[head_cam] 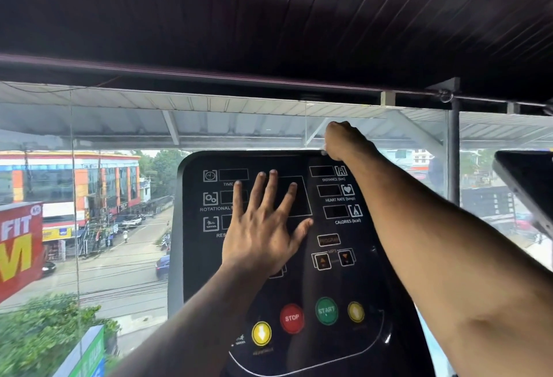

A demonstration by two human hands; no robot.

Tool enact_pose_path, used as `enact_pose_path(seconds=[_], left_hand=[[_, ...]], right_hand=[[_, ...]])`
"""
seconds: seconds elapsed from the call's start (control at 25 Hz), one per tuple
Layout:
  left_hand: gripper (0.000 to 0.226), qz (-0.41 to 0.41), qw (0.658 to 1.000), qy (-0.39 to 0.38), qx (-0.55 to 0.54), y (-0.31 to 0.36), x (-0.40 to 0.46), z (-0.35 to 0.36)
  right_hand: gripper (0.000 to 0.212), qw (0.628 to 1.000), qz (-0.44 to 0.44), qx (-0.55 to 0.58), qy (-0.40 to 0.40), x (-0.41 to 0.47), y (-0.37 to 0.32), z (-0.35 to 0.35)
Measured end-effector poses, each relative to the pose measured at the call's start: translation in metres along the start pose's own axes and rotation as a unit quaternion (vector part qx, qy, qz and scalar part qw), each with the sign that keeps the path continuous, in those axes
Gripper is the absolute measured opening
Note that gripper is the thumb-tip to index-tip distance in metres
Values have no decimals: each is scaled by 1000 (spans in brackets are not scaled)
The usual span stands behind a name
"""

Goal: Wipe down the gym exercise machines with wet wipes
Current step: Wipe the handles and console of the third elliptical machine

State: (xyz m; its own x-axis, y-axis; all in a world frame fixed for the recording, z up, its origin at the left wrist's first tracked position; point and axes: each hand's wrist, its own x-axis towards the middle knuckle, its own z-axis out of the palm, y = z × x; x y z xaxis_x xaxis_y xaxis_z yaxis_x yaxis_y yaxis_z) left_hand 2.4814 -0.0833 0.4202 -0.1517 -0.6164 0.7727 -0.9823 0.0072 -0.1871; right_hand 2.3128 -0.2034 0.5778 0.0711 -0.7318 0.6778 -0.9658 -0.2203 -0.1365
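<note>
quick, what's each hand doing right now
Left hand: open, fingers spread flat on the console.
Right hand: curled at the console's top edge; a wipe barely shows, so its hold cannot be told.

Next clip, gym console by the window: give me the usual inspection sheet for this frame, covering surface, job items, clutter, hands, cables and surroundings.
Surface: black console panel, tilted toward the camera, displays dark.
Job's things: a small pale scrap, possibly a wet wipe, shows under the right hand at the console's top edge; too small to be sure.
Controls: red STOP button, green START button, two yellow arrow buttons, all untouched.
Clutter: nothing seen.
Hands: left hand lies flat, fingers spread, on the central display; right hand is curled over the top edge.
Cables: none on the console; overhead wires run along the street outside.
Surroundings: glass window ahead, street and buildings below, another machine's console at right.
</note>
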Motion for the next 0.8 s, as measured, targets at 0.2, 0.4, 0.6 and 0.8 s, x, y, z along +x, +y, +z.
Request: enact_pose_path(seconds=[0.2,0.4,0.6,0.8], left_hand=[[84,3,1000,-31,-3,1,1,-6],[85,15,997,-76,3,-4,5,-16],[81,43,998,-53,12,-23,-25,-21],[77,30,999,-28,-3,-31,-46,-19]], right_hand=[[31,1000,9,4,4,-5,10,0],[35,989,-132,70,-3,-33,-33,9],[50,970,-207,130,-12,-48,-43,5],[44,989,-109,102,-5,-47,-22,9]])
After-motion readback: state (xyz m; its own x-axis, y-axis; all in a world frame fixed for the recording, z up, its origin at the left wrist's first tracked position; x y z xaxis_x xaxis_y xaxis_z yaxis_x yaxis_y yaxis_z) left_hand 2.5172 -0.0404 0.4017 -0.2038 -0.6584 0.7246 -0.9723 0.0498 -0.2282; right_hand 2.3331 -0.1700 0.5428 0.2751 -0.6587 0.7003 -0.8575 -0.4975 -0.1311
